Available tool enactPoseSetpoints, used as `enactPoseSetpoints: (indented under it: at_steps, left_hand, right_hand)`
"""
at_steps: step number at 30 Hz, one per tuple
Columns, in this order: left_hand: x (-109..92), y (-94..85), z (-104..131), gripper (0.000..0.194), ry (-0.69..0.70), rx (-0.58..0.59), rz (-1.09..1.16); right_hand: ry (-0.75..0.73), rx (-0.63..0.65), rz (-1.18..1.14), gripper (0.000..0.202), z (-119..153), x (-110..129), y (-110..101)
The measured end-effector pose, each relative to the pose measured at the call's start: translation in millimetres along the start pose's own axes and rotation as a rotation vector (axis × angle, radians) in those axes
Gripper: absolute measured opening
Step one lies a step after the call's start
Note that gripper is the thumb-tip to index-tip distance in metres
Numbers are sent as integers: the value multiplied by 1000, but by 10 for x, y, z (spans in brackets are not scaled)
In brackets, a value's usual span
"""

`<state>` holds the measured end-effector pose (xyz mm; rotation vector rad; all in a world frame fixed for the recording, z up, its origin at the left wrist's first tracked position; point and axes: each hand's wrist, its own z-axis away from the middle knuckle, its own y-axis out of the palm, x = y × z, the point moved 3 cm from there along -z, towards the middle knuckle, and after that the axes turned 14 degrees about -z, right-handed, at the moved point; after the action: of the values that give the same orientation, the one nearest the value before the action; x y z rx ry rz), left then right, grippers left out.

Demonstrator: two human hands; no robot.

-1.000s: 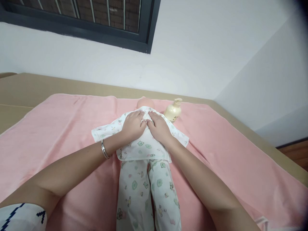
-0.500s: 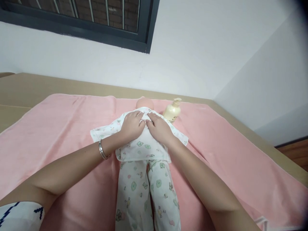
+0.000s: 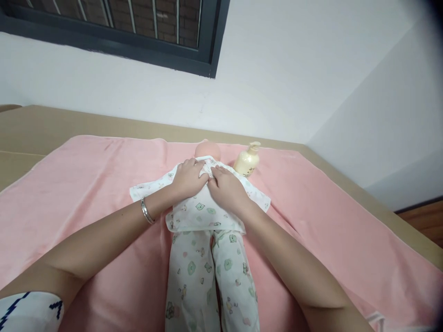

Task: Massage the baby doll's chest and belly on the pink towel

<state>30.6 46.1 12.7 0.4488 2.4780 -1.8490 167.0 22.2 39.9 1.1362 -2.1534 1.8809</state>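
Note:
A doll lies on a pink cloth (image 3: 114, 221), its bare head (image 3: 207, 150) toward the wall. It wears a white patterned shirt (image 3: 204, 216) and matching trousers (image 3: 192, 276). My left hand (image 3: 189, 179) rests on the left side of the shirt's chest, its fingers near the collar. On the right side of the chest lies my right hand (image 3: 226, 186). Both hands lie fairly flat, with the thumbs close together at the middle of the shirt. Neither hand holds anything that I can see.
A cream pump bottle (image 3: 247, 160) stands on the cloth just right of the doll's head. The beige table edge (image 3: 138, 127) runs along the white wall (image 3: 270, 92). A dark-framed window (image 3: 206, 60) is above at the left.
Both hands have shifted slightly on the chest, and the shirt's collar has moved a little down from the doll's head. The bottle stays where it was.

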Motion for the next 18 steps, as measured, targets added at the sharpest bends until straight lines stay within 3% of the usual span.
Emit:
enactPoseSetpoints:
  at_steps: [5, 9, 18]
  left_hand:
    - [-46, 5, 45, 36, 91, -98, 53]
    - [-66, 26, 86, 35, 108, -187, 91]
    - [-17, 53, 52, 43, -4, -116, 55]
  right_hand:
    - [46, -18, -40, 53, -73, -151, -12]
    - [-31, -30, -31, 47, -112, -176, 10]
    - [-12, -99, 68, 37, 38, 35, 74]
